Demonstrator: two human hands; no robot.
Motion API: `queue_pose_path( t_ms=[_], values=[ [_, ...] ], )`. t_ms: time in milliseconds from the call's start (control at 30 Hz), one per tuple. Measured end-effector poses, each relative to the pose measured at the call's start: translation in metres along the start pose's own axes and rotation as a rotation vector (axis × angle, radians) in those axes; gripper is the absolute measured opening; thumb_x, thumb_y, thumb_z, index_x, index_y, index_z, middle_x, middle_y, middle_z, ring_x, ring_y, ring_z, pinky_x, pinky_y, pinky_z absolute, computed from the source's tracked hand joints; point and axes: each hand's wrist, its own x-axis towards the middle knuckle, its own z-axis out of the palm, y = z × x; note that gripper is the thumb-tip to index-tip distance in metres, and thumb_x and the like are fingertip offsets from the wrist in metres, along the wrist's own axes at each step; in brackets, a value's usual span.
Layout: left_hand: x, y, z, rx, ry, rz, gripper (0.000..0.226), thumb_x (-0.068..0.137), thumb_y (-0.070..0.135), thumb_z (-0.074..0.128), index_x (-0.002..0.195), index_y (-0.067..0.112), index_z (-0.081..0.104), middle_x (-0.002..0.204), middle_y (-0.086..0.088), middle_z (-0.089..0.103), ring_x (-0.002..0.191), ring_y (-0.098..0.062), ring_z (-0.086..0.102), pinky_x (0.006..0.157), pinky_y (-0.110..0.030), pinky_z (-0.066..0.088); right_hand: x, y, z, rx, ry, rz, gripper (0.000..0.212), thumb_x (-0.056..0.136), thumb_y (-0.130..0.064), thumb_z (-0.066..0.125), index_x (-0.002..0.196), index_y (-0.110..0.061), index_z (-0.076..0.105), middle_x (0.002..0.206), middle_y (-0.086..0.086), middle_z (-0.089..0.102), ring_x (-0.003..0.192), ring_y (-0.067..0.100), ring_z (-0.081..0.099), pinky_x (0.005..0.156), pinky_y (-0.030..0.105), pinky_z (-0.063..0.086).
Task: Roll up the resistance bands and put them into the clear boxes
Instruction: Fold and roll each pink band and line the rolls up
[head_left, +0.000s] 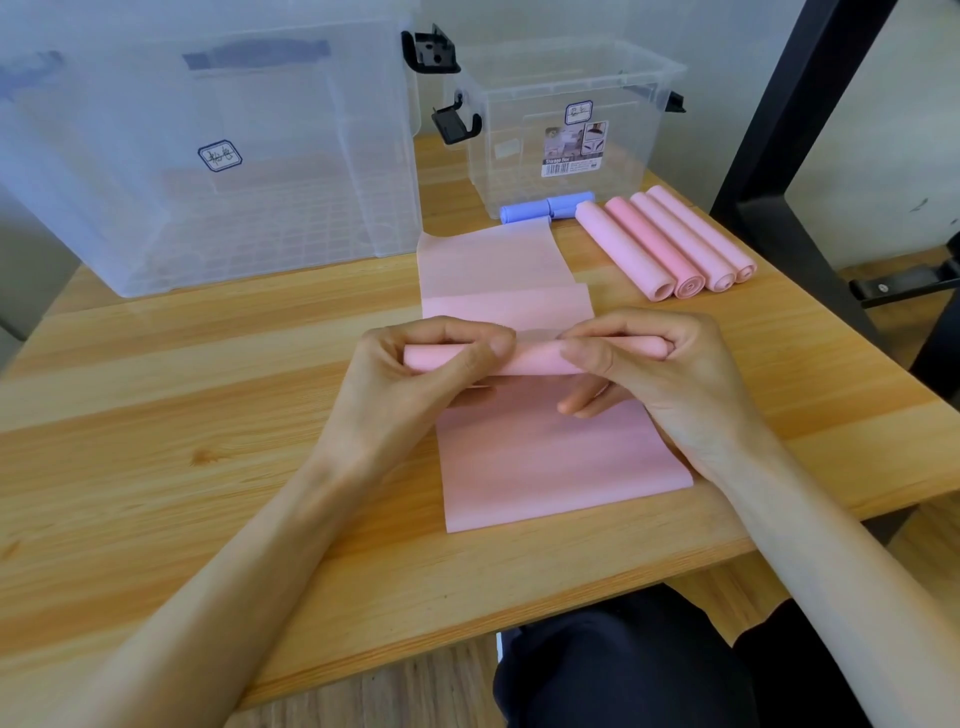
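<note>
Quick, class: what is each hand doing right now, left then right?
Left hand: closed on the left end of the pink band roll.
Right hand: closed on the right end of the same roll.

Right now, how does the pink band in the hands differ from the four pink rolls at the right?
The pink band in the hands is only partly rolled, with flat sheet lying on both sides of it; the four pink rolls are fully rolled. The band is gripped by the left hand and right hand; the rolls lie untouched, side by side. Both are pink and rest on the wooden table.
</note>
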Motion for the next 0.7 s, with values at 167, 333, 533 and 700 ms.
queue_pose_path(
  t_ms=[167,333,533,700],
  values=[
    [-0.0001,-0.0022,-0.0004,0.022,-0.014,0.030,0.017,0.068,0.025,0.078,0.084,0.022,0.078,0.086,0.002,0.077,0.077,-0.015,0.073,0.077,-0.027,0.060,0.0000,0.0007,-0.0003,-0.013,0.018,0.030,0.021,0.076,-0.030,0.071,0.082,-0.010,0.074,0.068,0.015,0.073,0.051,0.029,0.069,0.050,0.032,0.058],
    [0.0004,0.0014,0.0006,-0.009,0.017,-0.018,0.024,0.077,0.031,0.070,0.089,0.012,0.076,0.081,-0.006,0.077,0.076,-0.019,0.075,0.068,-0.023,0.060,-0.0006,-0.0001,-0.0001,-0.019,-0.043,0.015,0.032,0.073,-0.023,0.073,0.104,-0.013,0.069,0.076,0.013,0.075,0.059,0.030,0.072,0.059,0.038,0.061],
    [-0.0004,0.0010,-0.0002,-0.026,0.003,0.008,0.021,0.073,0.025,0.074,0.092,0.014,0.076,0.085,-0.001,0.077,0.081,-0.017,0.075,0.070,-0.022,0.058,-0.0010,0.0000,0.0003,-0.021,-0.017,0.010,0.019,0.077,-0.024,0.071,0.087,-0.008,0.073,0.071,0.014,0.074,0.051,0.030,0.069,0.049,0.033,0.058],
    [0.0003,-0.0001,-0.0011,-0.003,0.010,0.016,0.015,0.071,0.022,0.077,0.085,0.016,0.077,0.087,0.001,0.077,0.080,-0.018,0.074,0.072,-0.024,0.060,-0.0002,0.0009,0.0002,-0.022,-0.014,0.036,0.022,0.078,-0.029,0.069,0.082,-0.008,0.071,0.066,0.014,0.072,0.050,0.029,0.068,0.048,0.033,0.057]
  ],
)
